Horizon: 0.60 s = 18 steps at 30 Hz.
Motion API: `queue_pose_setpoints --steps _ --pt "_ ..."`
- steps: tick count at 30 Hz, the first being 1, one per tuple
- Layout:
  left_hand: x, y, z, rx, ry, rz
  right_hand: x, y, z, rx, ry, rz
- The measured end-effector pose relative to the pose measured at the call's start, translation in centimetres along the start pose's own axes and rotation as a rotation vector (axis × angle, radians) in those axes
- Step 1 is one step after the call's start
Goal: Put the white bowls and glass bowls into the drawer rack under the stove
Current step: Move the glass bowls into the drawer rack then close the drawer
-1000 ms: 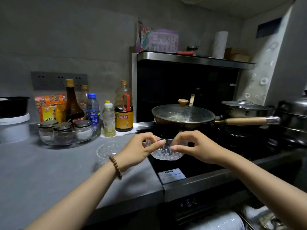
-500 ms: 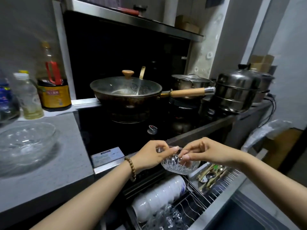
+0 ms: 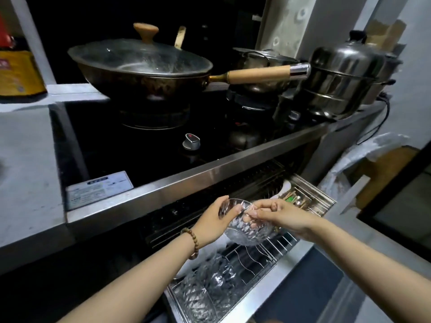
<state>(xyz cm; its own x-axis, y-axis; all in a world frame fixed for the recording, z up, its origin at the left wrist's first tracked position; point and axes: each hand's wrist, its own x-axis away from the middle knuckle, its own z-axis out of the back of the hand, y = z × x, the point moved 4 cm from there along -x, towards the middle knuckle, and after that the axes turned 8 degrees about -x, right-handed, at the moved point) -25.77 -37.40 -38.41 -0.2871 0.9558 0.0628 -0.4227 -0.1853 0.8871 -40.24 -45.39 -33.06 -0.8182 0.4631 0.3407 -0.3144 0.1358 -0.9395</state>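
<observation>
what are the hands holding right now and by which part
A small cut-glass bowl, held by its rim: the left hand grips the left side and the right hand pinches the right side, above the drawer rack.

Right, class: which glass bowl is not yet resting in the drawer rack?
The glass bowl gripped by the left hand and right hand, held above the drawer rack; the other glass bowls already stand in its wires.

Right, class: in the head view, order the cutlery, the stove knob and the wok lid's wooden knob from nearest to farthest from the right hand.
1. Cutlery: in the drawer, just behind the right hand.
2. Stove knob: on the cooktop, up-left.
3. Wooden knob: atop the wok lid, farthest back.
</observation>
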Motion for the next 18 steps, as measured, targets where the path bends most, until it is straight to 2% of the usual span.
queue_pose_setpoints --steps 4,8,12,18 --pt "-0.4 -3.1 -1.6 0.002 -0.061 0.061 -2.2 3.2 1.1 -0.055 0.043 -0.071" --pt "-0.2 -7.2 -3.2 -0.273 -0.114 0.056 -4.2 6.6 2.6 -0.118 0.143 -0.200" --pt "0.3 -11.4 -4.9 -0.614 -0.245 0.128 -5.5 9.2 3.4 -0.091 0.210 -0.365" --pt "0.6 -14.7 -6.0 -0.808 -0.273 0.142 -7.3 11.6 3.2 -0.083 0.222 -0.496"
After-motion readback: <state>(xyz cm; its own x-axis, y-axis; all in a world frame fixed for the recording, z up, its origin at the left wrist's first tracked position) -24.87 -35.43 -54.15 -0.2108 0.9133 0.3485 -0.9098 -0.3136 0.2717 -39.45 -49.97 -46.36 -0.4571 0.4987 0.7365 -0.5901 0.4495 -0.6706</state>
